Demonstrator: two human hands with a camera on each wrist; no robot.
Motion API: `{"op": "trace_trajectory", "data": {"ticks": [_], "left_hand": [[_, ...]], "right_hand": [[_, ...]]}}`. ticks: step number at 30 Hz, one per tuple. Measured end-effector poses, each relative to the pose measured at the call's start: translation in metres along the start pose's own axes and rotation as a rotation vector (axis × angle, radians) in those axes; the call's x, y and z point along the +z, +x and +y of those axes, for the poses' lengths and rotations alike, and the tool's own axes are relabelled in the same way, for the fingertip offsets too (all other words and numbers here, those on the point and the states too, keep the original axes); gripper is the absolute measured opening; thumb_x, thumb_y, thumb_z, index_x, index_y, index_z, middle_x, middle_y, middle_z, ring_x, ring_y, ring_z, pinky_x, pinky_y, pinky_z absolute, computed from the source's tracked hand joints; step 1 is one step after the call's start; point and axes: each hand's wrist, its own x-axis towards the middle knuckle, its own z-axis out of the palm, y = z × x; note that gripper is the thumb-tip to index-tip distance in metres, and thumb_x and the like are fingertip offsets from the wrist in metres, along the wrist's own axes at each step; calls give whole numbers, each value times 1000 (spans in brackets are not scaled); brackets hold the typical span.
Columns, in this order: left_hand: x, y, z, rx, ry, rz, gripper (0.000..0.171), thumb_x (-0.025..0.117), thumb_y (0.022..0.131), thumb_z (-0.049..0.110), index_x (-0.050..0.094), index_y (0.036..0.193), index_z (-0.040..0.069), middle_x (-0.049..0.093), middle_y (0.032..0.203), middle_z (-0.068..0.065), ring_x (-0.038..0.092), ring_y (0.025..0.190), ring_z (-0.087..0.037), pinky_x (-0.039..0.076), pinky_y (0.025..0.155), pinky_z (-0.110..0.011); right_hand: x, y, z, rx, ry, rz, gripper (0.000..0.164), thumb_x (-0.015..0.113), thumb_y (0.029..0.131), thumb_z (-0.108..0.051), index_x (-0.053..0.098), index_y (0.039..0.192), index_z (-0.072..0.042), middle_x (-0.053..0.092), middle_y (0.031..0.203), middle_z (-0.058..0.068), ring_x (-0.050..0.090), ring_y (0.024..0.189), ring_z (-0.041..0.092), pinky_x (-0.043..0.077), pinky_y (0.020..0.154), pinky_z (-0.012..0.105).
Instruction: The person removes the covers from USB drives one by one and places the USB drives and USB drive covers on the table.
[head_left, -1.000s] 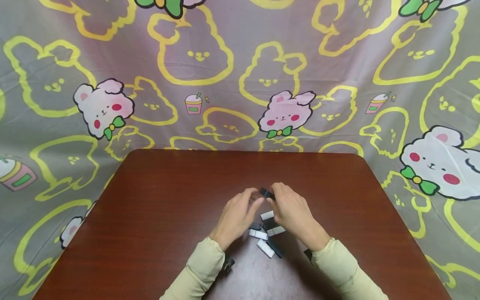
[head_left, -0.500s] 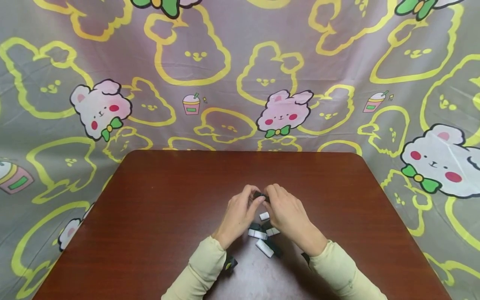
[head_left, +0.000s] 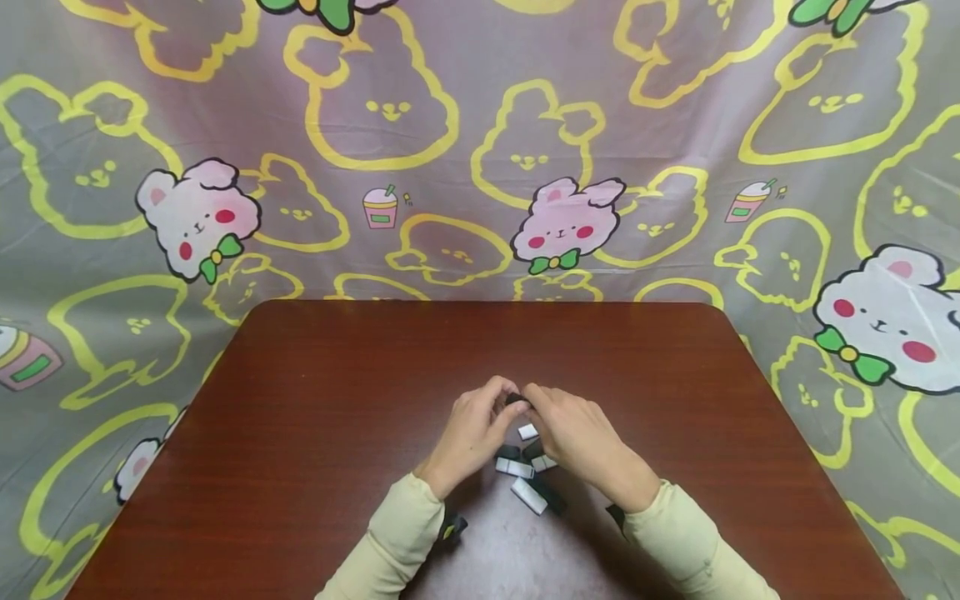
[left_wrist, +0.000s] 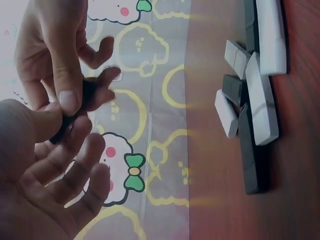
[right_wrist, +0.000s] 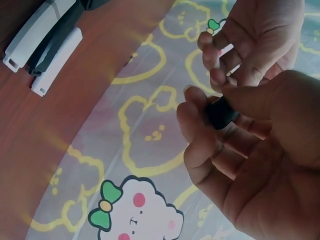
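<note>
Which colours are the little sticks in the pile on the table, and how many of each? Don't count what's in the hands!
White sticks: 4
Black sticks: 3
Total: 7

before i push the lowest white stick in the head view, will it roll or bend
Rolling seems unlikely: the white stick has flat sides and straight edges. It is probably stiff, since it shows no bend or sag. A dark stick lies right beside it, so a push that way could well shift both.
</note>
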Motion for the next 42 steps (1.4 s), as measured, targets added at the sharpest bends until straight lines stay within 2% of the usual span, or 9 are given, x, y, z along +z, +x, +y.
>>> {"op": "trace_trajectory", "data": {"ticks": [8, 13, 17, 22, 26, 28, 30, 38, 42], "left_hand": [[-7, -2, -3, 61, -7, -86, 12, 70, 96, 21, 66, 100, 10, 74, 77, 2, 59, 64, -3, 46, 62, -15], [-9, -3, -3, 104, -33, -108, 11, 70, 96, 20, 67, 98, 9, 72, 73, 2, 56, 62, -3, 44, 60, -15], [-13, -3, -2, 125, -122, -139, 9, 69, 96, 18, 66, 95, 9, 72, 70, -2, 57, 59, 0, 47, 57, -18], [-20, -4, -3, 96, -194, -190, 9, 68, 97, 20, 68, 94, 12, 72, 70, -2, 54, 57, 6, 47, 53, -20], [-27, -3, -5, 36, -209, -200, 8, 67, 98, 22, 69, 94, 15, 70, 70, -4, 52, 57, 2, 46, 53, -20], [-30, -1, -6, 5, -213, -197, 8, 67, 99, 22, 69, 94, 16, 69, 71, -3, 54, 58, 0, 47, 54, -21], [-31, 0, -6, -1, -208, -193, 9, 66, 99, 23, 68, 95, 15, 69, 72, 0, 57, 61, -1, 49, 57, -23], [-29, 0, -5, -31, -224, -152, 14, 70, 96, 26, 68, 98, 12, 73, 79, 0, 67, 68, -8, 56, 64, -28], [-30, 0, -4, -42, -206, -123, 14, 77, 90, 26, 69, 96, 15, 72, 80, 2, 65, 69, -6, 56, 65, -26]], "right_hand": [[-2, -4, 2, -39, 103, -44, 21, 63, 100, -18, 49, 84, -18, 34, 67, -11, 32, 55, 4, 29, 48, 18], [-6, -5, 5, -69, 207, -88, 21, 62, 100, -16, 49, 84, -20, 35, 68, -13, 33, 56, 0, 30, 49, 17], [-9, -4, 9, -112, 306, -119, 15, 62, 99, -13, 55, 89, -20, 43, 71, -14, 39, 60, -2, 35, 55, 17], [-11, -5, 16, -161, 420, -177, 11, 61, 100, -10, 66, 104, -18, 59, 80, -12, 47, 66, -3, 42, 62, 17], [-13, -7, 20, -178, 470, -232, 34, 60, 100, -7, 65, 133, -13, 68, 92, -9, 43, 63, -6, 43, 61, 16], [-13, -7, 20, -175, 475, -239, 40, 60, 100, -8, 61, 140, -11, 68, 93, -8, 39, 60, -6, 41, 59, 15], [-13, -7, 20, -174, 471, -232, 41, 60, 101, -9, 59, 141, -11, 69, 95, -7, 38, 59, -6, 42, 58, 15], [-15, -6, 16, -127, 454, -203, 38, 60, 102, -14, 60, 140, -12, 73, 110, -6, 55, 71, -3, 48, 67, 18], [-16, -4, 15, -100, 482, -209, 37, 62, 101, -14, 62, 138, -14, 72, 102, -8, 52, 67, -3, 48, 63, 18]]}}
